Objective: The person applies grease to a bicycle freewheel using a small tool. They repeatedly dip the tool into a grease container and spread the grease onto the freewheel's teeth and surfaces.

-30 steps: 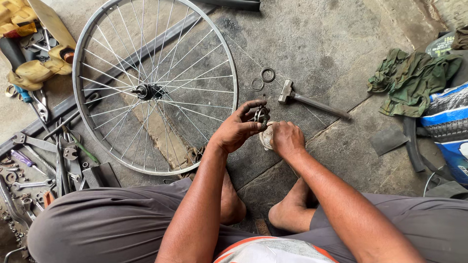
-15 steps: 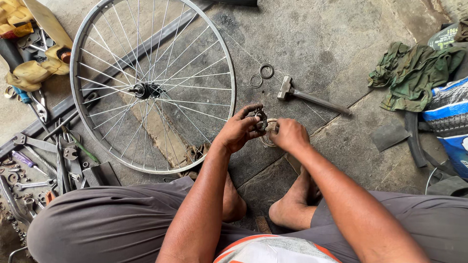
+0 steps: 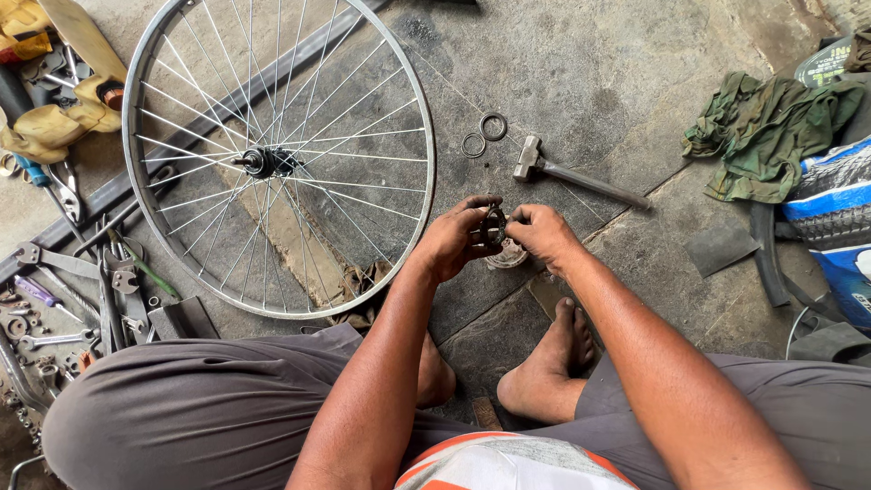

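My left hand (image 3: pixel 452 238) and my right hand (image 3: pixel 540 232) meet in front of me over the concrete floor. Both grip a small dark greasy sprocket-like part (image 3: pixel 494 223) between their fingertips. Right below the hands a small round tin (image 3: pixel 506 258) sits on the floor, partly hidden by them. A spoked bicycle wheel (image 3: pixel 281 163) lies flat to the left, its hub (image 3: pixel 265 163) pointing up. Beyond the hands lie two metal rings (image 3: pixel 484 134) and a hammer (image 3: pixel 575 176).
Wrenches and other tools (image 3: pixel 63 299) are scattered along the left edge. A green cloth (image 3: pixel 771 136) and a tyre with bags (image 3: pixel 835 227) lie at the right. A dark rubber patch (image 3: pixel 721 249) sits near them. My bare feet (image 3: pixel 544 363) rest under the hands.
Both hands have lifted a little off the floor and drawn together around the dark part. The tin under them now shows more.
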